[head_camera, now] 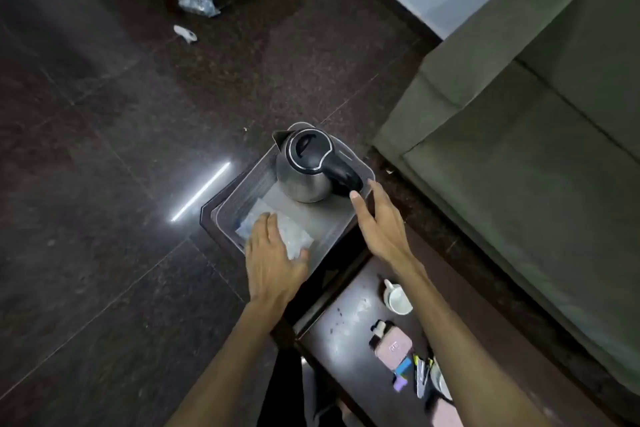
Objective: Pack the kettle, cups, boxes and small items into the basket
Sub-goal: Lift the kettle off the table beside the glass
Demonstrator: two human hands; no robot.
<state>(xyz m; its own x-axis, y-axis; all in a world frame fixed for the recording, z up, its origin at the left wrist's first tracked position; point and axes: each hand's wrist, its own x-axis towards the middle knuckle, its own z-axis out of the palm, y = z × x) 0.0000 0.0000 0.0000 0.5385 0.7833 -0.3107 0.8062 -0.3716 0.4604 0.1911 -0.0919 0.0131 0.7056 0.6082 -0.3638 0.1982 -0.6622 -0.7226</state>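
Observation:
A steel kettle (304,168) with a black lid and handle stands upright in the far end of the grey basket (242,180), which rests on the end of a dark table. My right hand (377,218) hovers open beside the kettle's handle, fingertips just touching or near it. My left hand (273,253) lies flat on a clear plastic packet (294,236) in the basket's near end. On the table nearer to me lie a white cup (398,298), a pink box (393,347) and several small items (415,374).
A green sofa (519,149) fills the right side, close to the table (339,329). Dark tiled floor (104,149) spreads to the left, with a plastic bag (196,3) and a white scrap (186,34) lying far off.

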